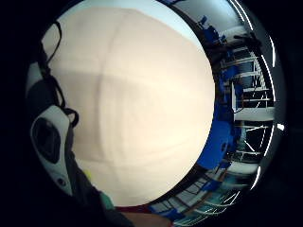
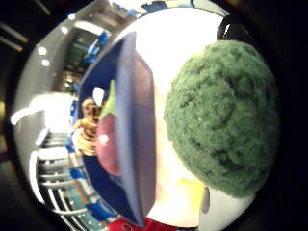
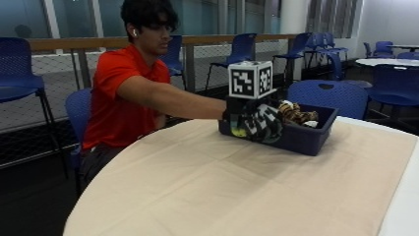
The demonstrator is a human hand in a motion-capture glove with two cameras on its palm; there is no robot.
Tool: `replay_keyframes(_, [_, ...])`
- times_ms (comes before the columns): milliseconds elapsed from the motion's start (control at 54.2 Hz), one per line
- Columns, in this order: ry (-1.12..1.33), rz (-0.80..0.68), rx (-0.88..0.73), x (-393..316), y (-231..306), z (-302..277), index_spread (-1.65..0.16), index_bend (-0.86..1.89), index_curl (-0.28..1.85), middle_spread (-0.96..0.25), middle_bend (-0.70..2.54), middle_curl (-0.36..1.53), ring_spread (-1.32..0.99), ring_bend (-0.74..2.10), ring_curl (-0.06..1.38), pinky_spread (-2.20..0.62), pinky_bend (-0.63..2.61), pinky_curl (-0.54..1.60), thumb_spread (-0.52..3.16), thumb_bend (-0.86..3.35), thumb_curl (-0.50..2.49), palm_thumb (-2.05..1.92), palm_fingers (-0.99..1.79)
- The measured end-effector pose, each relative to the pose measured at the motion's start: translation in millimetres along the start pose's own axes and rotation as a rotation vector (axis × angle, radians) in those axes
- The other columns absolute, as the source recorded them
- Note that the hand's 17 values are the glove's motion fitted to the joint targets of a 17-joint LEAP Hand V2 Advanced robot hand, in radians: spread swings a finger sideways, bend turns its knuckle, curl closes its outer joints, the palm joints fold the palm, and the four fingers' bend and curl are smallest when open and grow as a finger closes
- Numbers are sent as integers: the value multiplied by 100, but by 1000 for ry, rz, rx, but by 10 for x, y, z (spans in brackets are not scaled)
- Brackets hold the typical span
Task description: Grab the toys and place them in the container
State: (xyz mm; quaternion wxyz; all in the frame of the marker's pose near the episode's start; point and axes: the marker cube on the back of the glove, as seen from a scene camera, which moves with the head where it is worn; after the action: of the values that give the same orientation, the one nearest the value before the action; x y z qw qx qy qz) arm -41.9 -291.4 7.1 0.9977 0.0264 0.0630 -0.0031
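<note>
In the outside view my gloved right hand [image 3: 257,123] hovers at the near left side of the dark blue container [image 3: 308,140] on the cloth-covered table [image 3: 229,187]. It grips a fuzzy green toy [image 2: 224,118], which fills much of the thumb side palm view; a green-yellow bit of this toy [image 3: 239,131] shows under the hand. The container [image 2: 130,139] lies right beside the toy. Inside it are a purple eggplant toy [image 2: 109,144] and a striped tiger toy [image 2: 88,132]. The tiger toy [image 3: 298,114] sticks up above the container's rim. The little finger side palm view shows only beige tablecloth [image 1: 142,104].
The beige cloth stretches wide in front of and left of the container. A blue chair [image 3: 327,96] stands just behind the container, and more blue chairs line the railing. The person sits at the table's far left edge. A white table [image 3: 393,61] stands at the back right.
</note>
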Motion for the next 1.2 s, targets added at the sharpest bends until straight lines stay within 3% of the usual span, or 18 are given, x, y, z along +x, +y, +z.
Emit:
replay_keyframes(277, [-56,-147,52,-735,212,-791,-45,21,43,-43,66,54,-43,112,54,-43,110,42,76,13,82,70,110])
replay_keyframes(535, [-26,-356,75,-1672,506,-1114,-48,18,50,-46,63,61,-44,112,54,-44,109,44,67,10,91,70,107])
replay_keyframes(682, [-33,-220,-96,-1831,563,-1041,-49,16,53,-47,60,64,-44,111,54,-44,109,45,64,8,95,69,102])
replay_keyframes(756, [51,-228,-234,-1813,633,-888,-48,8,52,-47,50,63,-44,109,54,-45,114,47,68,3,94,64,75])
replay_keyframes(774, [69,-242,-252,-1806,653,-853,-47,-1,48,-43,37,58,-41,100,51,-42,121,48,83,-1,89,54,41])
replay_keyframes(811, [94,-286,-266,-1788,698,-793,-42,7,52,-32,26,58,-29,79,52,-29,127,56,91,-6,85,45,-26])
replay_keyframes(830, [97,-310,-266,-1776,719,-770,-40,6,50,-28,22,56,-25,69,50,-25,132,56,94,-6,83,41,-36])
replay_keyframes(922, [107,-483,-249,-1614,798,-701,-36,4,37,-14,8,45,-11,34,32,-10,138,48,106,-8,71,24,-42])
replay_keyframes(1014, [-1,-338,-252,-1599,852,-701,-33,4,31,-6,6,39,-2,25,27,-1,140,46,113,-6,63,14,-39])
replay_keyframes(1106, [38,-361,-217,-1365,890,-687,-32,8,28,-3,6,34,3,19,26,5,138,45,117,-4,57,8,-35])
replay_keyframes(1199, [-28,-284,-218,-1293,975,-697,-33,10,26,-2,8,30,5,17,25,8,135,43,119,-3,52,5,-32])
